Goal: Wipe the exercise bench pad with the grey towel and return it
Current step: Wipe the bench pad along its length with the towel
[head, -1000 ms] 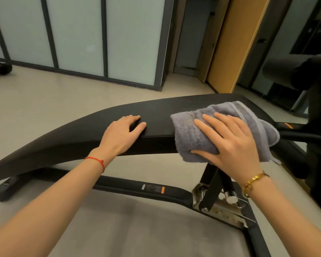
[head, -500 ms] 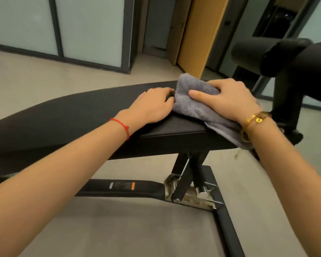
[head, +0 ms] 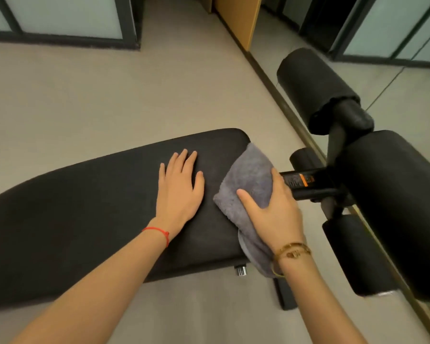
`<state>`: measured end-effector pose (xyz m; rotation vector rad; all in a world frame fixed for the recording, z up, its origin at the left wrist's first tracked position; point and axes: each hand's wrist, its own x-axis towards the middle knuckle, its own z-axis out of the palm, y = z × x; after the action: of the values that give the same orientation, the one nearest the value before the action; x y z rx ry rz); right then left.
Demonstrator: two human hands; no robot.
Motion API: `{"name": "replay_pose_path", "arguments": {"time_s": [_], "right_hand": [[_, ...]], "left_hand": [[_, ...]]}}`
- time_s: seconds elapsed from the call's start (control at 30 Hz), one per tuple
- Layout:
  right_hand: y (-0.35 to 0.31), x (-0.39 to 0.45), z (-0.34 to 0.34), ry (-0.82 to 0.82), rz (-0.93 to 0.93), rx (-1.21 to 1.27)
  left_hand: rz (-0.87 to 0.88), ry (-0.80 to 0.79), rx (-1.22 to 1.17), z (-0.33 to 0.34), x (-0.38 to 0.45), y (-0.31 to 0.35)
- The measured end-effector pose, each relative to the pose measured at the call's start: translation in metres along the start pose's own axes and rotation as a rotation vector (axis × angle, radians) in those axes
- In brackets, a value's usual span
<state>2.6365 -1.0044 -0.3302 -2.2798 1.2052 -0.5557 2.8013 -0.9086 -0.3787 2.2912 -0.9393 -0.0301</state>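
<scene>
Towel (head: pixel 248 184) grey, bunched at right end of black bench pad (head: pixel 85 207), draped over its edge. Right hand (head: pixel 271 212) clutches towel, thumb on top. Left hand (head: pixel 181 187) flat, fingers spread, palm down on pad, holding nothing.

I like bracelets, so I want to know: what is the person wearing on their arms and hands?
The left hand has a thin red string bracelet tied round the wrist. The right hand has a shiny gold bangle bracelet round its wrist, with a small charm-like piece on it. Both forearms are bare, with no sleeves in view. No rings, gloves or watch show.
</scene>
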Motion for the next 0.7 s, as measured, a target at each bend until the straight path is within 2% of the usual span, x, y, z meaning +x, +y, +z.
{"name": "replay_pose_path", "arguments": {"time_s": [0.1, 0.23, 0.5, 0.57, 0.7], "right_hand": [[-0.018, 0.052, 0.013, -0.049, -0.015, -0.107], [-0.027, 0.101, 0.029, -0.139, 0.036, -0.028], [-0.003, 0.0, -0.012, -0.158, 0.107, 0.186], [-0.005, 0.005, -0.011, -0.161, 0.104, 0.164], [-0.014, 0.07, 0.006, -0.247, 0.08, 0.157]], "left_hand": [[-0.006, -0.018, 0.002, -0.001, -0.002, -0.001], [-0.018, -0.041, 0.002, -0.002, -0.002, 0.0], [-0.053, -0.116, 0.062, -0.009, -0.002, 0.004], [-0.061, -0.127, 0.07, -0.01, 0.0, 0.005], [-0.064, -0.132, 0.073, -0.01, 0.003, 0.008]]}}
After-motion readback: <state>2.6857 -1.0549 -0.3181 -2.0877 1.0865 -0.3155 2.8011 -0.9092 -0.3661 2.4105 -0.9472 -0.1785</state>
